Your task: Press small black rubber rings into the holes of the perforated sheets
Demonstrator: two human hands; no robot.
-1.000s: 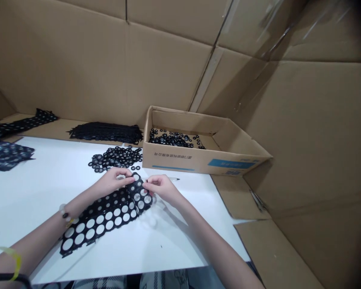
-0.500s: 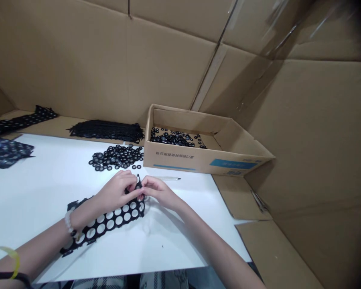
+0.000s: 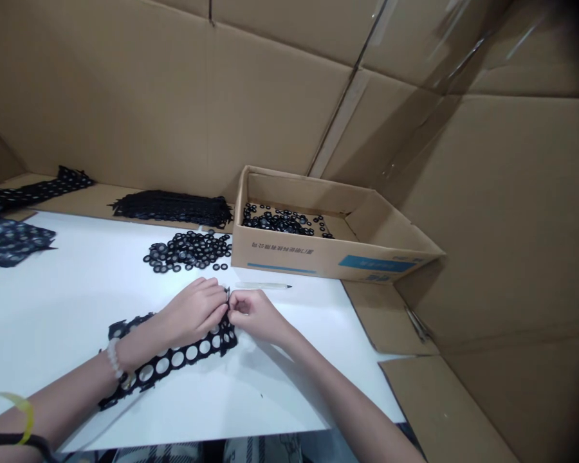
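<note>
A black sheet with rows of round holes (image 3: 177, 360) lies slantwise on the white table, partly under my left forearm. My left hand (image 3: 195, 312) is closed on the sheet's right end, which it lifts off the table. My right hand (image 3: 258, 315) is closed in a pinch at that same edge, fingertips close to the left hand's. Whether a small ring sits between the right fingers is hidden. Just beyond both hands lies a pale pen-like tool (image 3: 265, 285) with a dark tip. A heap of small black rings (image 3: 190, 251) lies behind my left hand.
An open cardboard box (image 3: 289, 252) with black rings inside stands at the back. Left of it lies a stack of black perforated strips (image 3: 171, 208). More black dotted sheets (image 3: 14, 241) are at the far left. Cardboard walls (image 3: 125, 90) enclose the table.
The sheet's right end has been bent or turned between my hands, showing fewer holes there. My right hand has shifted slightly down and curled its fingers tighter; the left moved slightly right.
</note>
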